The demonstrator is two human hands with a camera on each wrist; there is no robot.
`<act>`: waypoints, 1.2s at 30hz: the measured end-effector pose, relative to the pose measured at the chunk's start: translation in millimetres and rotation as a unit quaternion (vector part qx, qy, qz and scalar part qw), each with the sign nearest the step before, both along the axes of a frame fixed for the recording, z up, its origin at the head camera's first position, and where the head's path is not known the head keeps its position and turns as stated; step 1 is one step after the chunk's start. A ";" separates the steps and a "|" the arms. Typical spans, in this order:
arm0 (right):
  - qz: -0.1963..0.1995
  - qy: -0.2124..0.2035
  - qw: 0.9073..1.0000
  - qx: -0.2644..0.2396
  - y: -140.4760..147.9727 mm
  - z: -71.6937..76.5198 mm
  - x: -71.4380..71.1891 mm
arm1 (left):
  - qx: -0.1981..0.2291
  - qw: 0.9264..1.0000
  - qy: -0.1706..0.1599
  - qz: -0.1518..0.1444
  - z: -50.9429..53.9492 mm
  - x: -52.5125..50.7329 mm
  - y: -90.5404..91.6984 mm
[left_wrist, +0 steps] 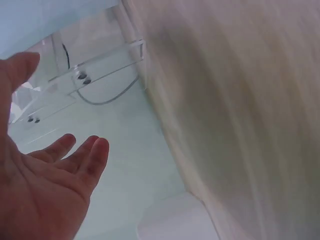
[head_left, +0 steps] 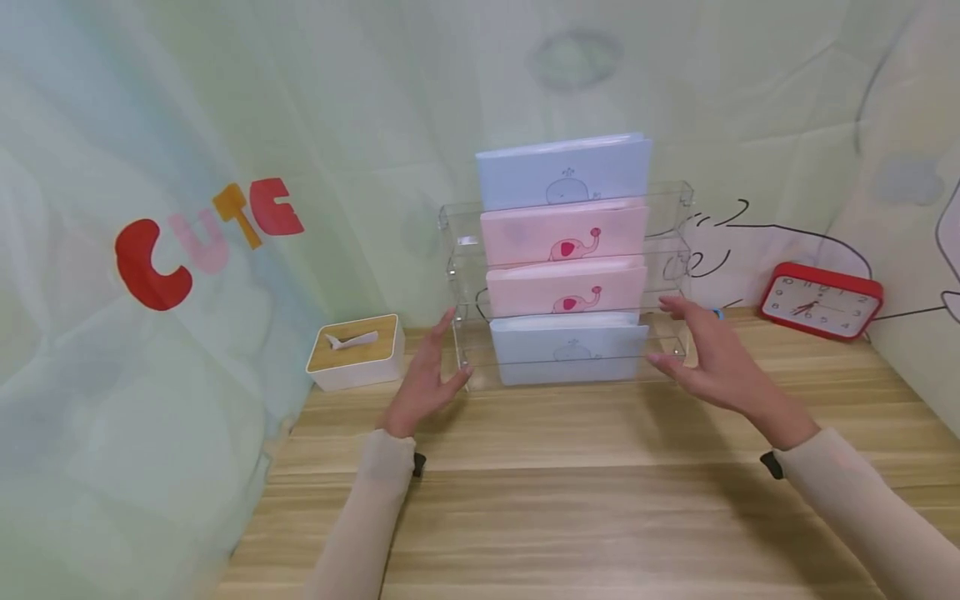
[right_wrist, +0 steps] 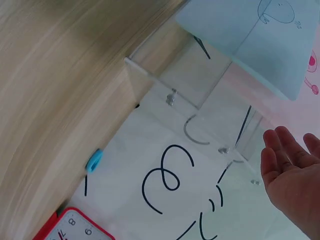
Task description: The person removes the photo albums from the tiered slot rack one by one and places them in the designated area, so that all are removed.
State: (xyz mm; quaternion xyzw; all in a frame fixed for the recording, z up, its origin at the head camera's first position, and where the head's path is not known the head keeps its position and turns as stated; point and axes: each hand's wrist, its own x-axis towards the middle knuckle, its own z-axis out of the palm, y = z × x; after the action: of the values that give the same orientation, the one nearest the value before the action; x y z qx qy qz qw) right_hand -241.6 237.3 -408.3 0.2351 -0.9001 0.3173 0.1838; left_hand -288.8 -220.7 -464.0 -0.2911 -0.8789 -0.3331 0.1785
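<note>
A clear acrylic tiered rack stands on the table against the back curtain. Its tiers hold a blue whale folder on top, two pink elephant folders in the middle and a pale blue whale folder at the bottom. Beside the rack's left end is my left hand, thumb and fingers spread. My right hand is at the right end, fingers apart and gently bent. Both wrist views show the left palm and right palm holding nothing; whether either touches the rack I cannot tell.
To the left sits a white tissue box with a wooden lid. A red alarm clock stands at the right, and a small blue ring-shaped object lies near the rack. Printed curtains border the wooden table.
</note>
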 end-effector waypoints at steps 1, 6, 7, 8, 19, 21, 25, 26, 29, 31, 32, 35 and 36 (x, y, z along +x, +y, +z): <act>0.007 0.007 1.000 -0.003 -1.8 -1.2 -1.2 | -0.002 1.000 -0.008 0.003 -0.6 0.3 1.1; 0.022 0.025 0.999 -0.011 -9.8 -5.6 -5.1 | -0.007 1.000 -0.018 0.008 -5.1 0.3 5.5; 0.023 0.025 0.999 -0.013 -11.2 -6.3 -5.6 | -0.008 1.000 -0.016 0.009 -5.8 0.5 6.2; 0.023 0.025 0.999 -0.015 -12.4 -7.1 -6.2 | -0.007 1.000 -0.016 0.009 -6.4 0.5 6.9; 0.030 0.054 0.997 -0.040 -21.6 -18.6 -20.9 | 0.011 0.993 -0.113 0.031 -4.4 4.8 7.5; 0.032 0.048 0.997 -0.046 -24.5 -18.9 -24.0 | 0.014 0.992 -0.124 0.028 -4.3 4.1 5.6; 0.038 0.034 0.997 -0.064 -30.5 -19.8 -30.1 | 0.016 0.992 -0.125 0.020 -3.9 3.1 2.9; 0.042 0.030 0.996 -0.071 -31.9 -20.1 -31.9 | 0.015 0.992 -0.123 0.019 -3.6 2.9 2.4; 0.048 0.013 0.995 -0.087 -35.2 -22.2 -36.8 | 0.010 0.993 -0.116 0.017 -3.3 2.0 1.2; 0.051 -0.001 0.994 -0.101 -36.5 -24.1 -39.6 | 0.011 0.993 -0.118 0.016 -2.8 1.7 0.9; 0.052 -0.009 0.993 -0.106 -37.0 -25.3 -40.8 | 0.011 0.993 -0.119 0.014 -2.9 1.5 0.8; 0.056 -0.037 0.989 -0.134 -38.3 -29.3 -44.1 | 0.010 0.992 -0.126 0.010 -3.6 1.0 0.8; 0.057 -0.045 0.987 -0.146 -38.7 -30.9 -45.1 | 0.010 0.991 -0.130 0.010 -4.5 1.0 0.8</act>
State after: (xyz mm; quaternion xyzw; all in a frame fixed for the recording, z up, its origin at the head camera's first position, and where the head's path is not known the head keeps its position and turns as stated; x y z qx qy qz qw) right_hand -286.7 198.6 -439.2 0.2420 -0.8366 0.4657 0.1569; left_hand -287.8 -219.9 -468.4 -0.2351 -0.8941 -0.3749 0.0688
